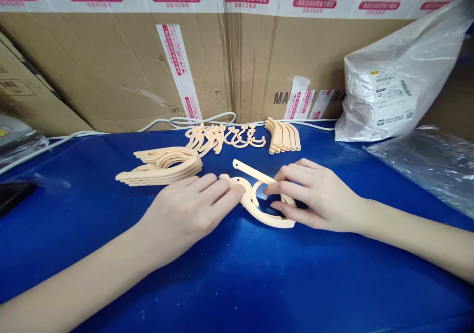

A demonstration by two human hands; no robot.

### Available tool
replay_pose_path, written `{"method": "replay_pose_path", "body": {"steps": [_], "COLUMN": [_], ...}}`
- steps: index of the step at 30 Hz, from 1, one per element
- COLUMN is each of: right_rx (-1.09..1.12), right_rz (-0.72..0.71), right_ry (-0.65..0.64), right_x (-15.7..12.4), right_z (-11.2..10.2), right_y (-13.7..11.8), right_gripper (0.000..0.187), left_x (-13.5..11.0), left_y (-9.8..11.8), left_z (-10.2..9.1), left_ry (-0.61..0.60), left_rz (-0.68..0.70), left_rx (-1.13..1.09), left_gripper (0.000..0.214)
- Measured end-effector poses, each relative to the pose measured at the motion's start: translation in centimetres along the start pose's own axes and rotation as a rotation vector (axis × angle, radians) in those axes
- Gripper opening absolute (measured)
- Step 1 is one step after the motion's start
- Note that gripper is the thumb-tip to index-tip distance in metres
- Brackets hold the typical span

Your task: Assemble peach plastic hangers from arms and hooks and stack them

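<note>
A cream plastic folding hanger (267,218) lies on the blue table between my hands, its pieces curved around each other. My left hand (188,207) has thumb and fingers closed on its round middle part. From the other side, my right hand (318,195) curls its fingers around the hanger's right end. A slim arm with a hole at its tip (250,169) sticks out up and left from under the right fingers. The fingers partly hide how the pieces join. Just beyond my left hand sits a stack of folded cream hangers (159,176).
Along the back lie short curved pieces (207,138), several hooks (242,138) and a row of hanger arms (284,135). A white cable (155,123) runs before taped cardboard boxes (122,66). Plastic bags (392,86) stand at right; a dark object (15,195) lies at left.
</note>
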State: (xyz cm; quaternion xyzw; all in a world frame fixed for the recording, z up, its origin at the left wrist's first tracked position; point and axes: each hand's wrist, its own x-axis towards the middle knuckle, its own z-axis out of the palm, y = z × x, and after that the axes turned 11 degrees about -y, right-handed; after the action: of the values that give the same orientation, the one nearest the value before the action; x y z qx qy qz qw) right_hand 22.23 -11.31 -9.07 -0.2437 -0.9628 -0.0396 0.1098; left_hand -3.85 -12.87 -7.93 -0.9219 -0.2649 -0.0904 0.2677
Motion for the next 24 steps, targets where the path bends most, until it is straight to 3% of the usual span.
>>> {"method": "replay_pose_path", "body": {"steps": [4,11,16,19,24], "right_rx": [0.027,0.129,0.101,0.111,0.09], "right_rz": [0.001,-0.056,-0.111,-0.111,0.014], "right_ry": [0.014,-0.031,-0.133,-0.147,-0.024], "right_x": [-0.1,0.2,0.7,0.7,0.5], "right_z": [-0.1,-0.3,0.2,0.3,0.1], "right_y": [-0.1,-1.0,-1.5,-1.4,-1.1], "right_gripper": [0.024,0.048,0.07,0.066,0.038], "left_x": [-0.2,0.4,0.7,0.7,0.5], "left_y": [0.2,0.8,0.8,0.7,0.4], "left_z": [0.3,-0.1,-0.1,0.2,0.7], "left_ry": [0.0,-0.059,-0.086,-0.079,-0.043], "left_rz": [-0.059,-0.358,-0.491,-0.498,-0.461], "left_rx": [-0.092,-0.527,-0.512,-0.452,-0.31], "left_gripper": [0.023,0.029,0.028,0.023,0.024]}}
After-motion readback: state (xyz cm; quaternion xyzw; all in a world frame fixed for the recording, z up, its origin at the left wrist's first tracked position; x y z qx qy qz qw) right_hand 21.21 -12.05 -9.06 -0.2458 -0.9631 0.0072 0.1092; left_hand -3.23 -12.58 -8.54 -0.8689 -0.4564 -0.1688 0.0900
